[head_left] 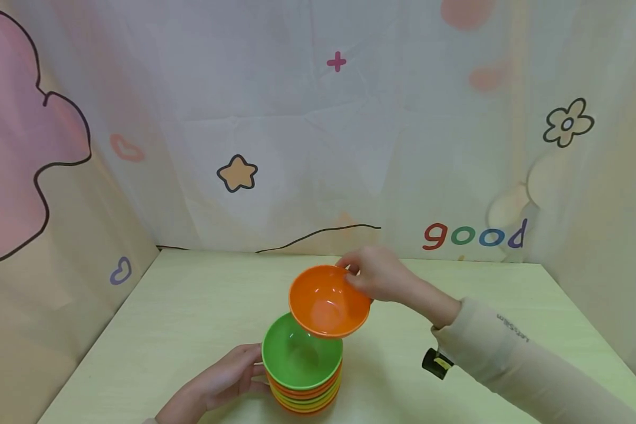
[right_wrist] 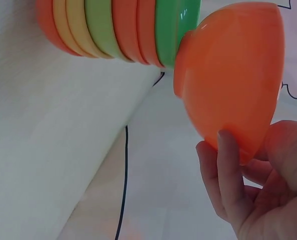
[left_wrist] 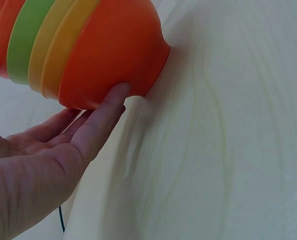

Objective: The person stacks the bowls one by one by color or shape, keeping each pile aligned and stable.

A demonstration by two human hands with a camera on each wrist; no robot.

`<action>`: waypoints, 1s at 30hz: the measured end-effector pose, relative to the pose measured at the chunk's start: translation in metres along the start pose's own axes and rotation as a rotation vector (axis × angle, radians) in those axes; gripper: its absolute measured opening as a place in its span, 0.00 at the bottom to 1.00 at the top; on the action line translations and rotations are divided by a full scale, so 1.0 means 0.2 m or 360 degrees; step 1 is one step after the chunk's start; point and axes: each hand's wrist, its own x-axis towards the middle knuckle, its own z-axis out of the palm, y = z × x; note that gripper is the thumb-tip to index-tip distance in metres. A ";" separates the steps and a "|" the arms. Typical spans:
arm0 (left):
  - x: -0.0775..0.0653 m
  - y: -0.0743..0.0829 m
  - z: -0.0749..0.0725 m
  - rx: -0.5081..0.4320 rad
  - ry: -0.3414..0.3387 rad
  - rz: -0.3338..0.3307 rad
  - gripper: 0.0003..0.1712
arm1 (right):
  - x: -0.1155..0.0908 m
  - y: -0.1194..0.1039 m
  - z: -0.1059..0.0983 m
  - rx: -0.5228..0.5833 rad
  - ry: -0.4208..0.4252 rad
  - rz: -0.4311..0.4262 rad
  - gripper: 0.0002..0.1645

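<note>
An orange bowl [head_left: 325, 309] is held by my right hand [head_left: 376, 274], which pinches its right rim between thumb and fingers. Tilted, it hangs over the far right part of a stack. Topping that stack is a green bowl [head_left: 299, 356], with orange, green and yellow bowls nested below and an orange bottom bowl [left_wrist: 118, 55] on the table. In the right wrist view the held bowl's base is beside the green bowl's rim; whether they touch I cannot tell. My left hand [head_left: 230, 377] rests against the stack's left side, its fairly straight fingers touching the bottom bowl.
The pale table [head_left: 201, 300] has a wood-grain surface. Behind it hangs a printed cloth [head_left: 318, 176] with a star, a flower and the word "good", and cloth sides rise at left and right. A small black device [head_left: 436, 363] sits at my right sleeve's cuff.
</note>
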 end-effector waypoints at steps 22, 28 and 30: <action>0.00 0.01 0.00 -0.0031 -0.0007 -0.0045 0.25 | -0.01 -0.11 0.09 0.0064 -0.0069 -0.0089 0.12; 0.00 0.01 0.00 -0.0028 0.0020 -0.0061 0.26 | -0.01 -0.12 0.12 0.0106 -0.0100 -0.0080 0.11; 0.00 0.01 0.00 -0.0027 0.0022 -0.0060 0.26 | -0.01 -0.12 0.12 0.0124 -0.0116 -0.0070 0.11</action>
